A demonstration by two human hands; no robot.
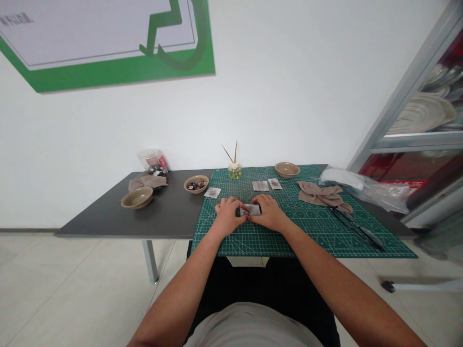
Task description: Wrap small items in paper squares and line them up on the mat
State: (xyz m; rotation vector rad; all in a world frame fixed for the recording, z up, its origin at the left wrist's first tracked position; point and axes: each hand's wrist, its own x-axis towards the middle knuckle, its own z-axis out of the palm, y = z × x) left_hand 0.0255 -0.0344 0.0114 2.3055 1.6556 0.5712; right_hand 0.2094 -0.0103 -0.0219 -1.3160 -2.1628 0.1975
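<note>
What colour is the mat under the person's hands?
Dark green with a pale grid of lines, the cutting mat shows clearly in the head view.

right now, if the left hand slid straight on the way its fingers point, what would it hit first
The left hand points right, toward the small packet it already touches; just past that is the right hand. So it would likely push the packet into the right hand's fingers.

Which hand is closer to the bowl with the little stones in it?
Left. The left hand lies just right of and in front of the bowl; the right hand is farther right, past the sachet.
</note>
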